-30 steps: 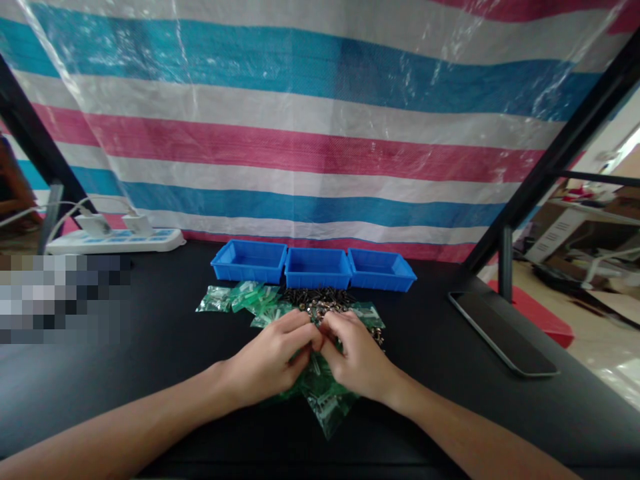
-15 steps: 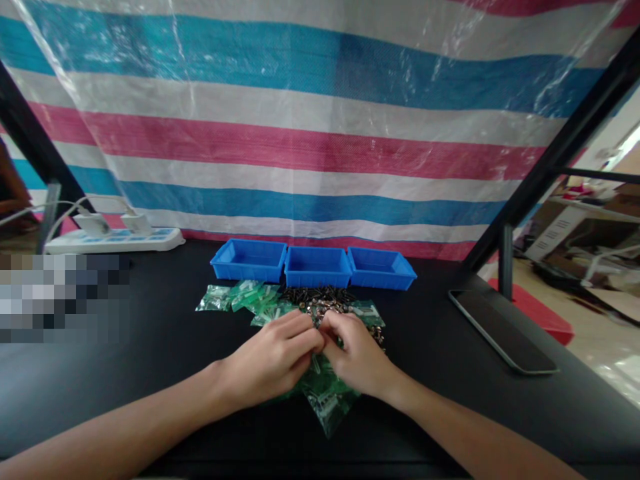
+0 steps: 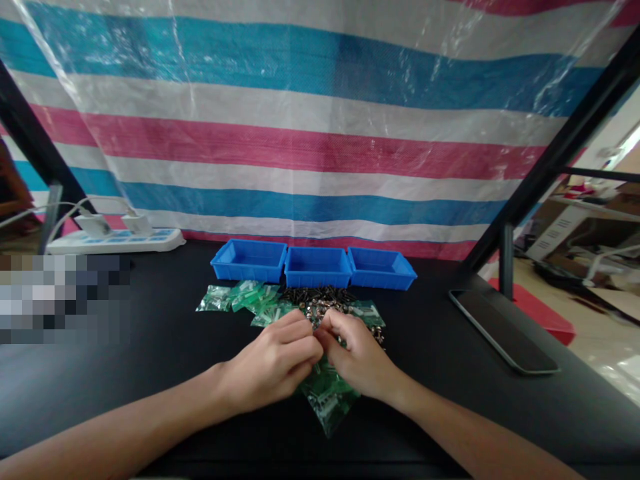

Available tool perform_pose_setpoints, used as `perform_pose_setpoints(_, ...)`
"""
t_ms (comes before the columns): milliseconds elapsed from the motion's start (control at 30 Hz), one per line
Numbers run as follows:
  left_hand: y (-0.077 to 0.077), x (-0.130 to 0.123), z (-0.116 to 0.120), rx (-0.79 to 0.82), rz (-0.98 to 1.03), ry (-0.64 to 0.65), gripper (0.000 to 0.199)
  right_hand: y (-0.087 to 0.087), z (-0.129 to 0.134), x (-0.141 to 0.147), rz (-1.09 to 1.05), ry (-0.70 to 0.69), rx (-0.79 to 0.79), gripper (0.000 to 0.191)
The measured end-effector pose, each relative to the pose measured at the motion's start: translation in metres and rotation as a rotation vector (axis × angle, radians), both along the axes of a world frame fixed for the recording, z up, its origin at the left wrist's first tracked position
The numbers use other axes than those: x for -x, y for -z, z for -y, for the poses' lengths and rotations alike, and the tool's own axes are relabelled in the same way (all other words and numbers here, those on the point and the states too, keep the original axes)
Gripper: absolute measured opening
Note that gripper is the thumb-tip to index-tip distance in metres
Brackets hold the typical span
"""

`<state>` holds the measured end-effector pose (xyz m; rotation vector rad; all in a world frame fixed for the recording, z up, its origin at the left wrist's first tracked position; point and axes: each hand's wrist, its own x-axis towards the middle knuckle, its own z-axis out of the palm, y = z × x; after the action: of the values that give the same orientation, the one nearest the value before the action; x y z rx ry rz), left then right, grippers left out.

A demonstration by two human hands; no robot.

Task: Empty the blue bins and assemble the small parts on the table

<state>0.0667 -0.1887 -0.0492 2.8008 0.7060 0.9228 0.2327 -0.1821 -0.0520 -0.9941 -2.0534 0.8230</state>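
My left hand (image 3: 280, 357) is closed, its fingers curled and the thumb side turned to the other hand. My right hand (image 3: 357, 353) pinches close beside it, the fingertips of both almost meeting. Whatever lies between the fingers is hidden or too small to name. Under and in front of the hands lie green-tinted clear plastic packets (image 3: 327, 403) with small parts inside. Just beyond the fingertips is a heap of loose shiny metal fasteners (image 3: 327, 307), with dark screws (image 3: 320, 294) behind it. More green packets (image 3: 255, 297) spread to the left, and one packet (image 3: 367, 311) lies at the right.
Three blue trays (image 3: 318, 267) stand in a row behind the heap. A phone (image 3: 505, 330) lies on the black table (image 3: 440, 407) at the right. A white power strip (image 3: 117, 240) with plugs sits at the back left. A striped sheet (image 3: 300, 157) hangs behind.
My hands stay at the same spot, with the left fingers shifted very slightly left and the gap between the fingertips a touch different. The packets, fasteners and trays have not moved.
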Motion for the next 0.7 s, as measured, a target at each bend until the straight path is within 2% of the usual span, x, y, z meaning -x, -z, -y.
perform_pose_setpoints(467,0.003,0.0,0.0,0.093,0.045,-0.036,0.018,0.0,0.0,0.0,-0.043,-0.015,0.04,0.019)
perform_pose_setpoints(700,0.007,0.001,-0.009,0.185,0.122,-0.158,0.012,0.0,-0.003,-0.002,0.036,0.137,-0.095,0.019)
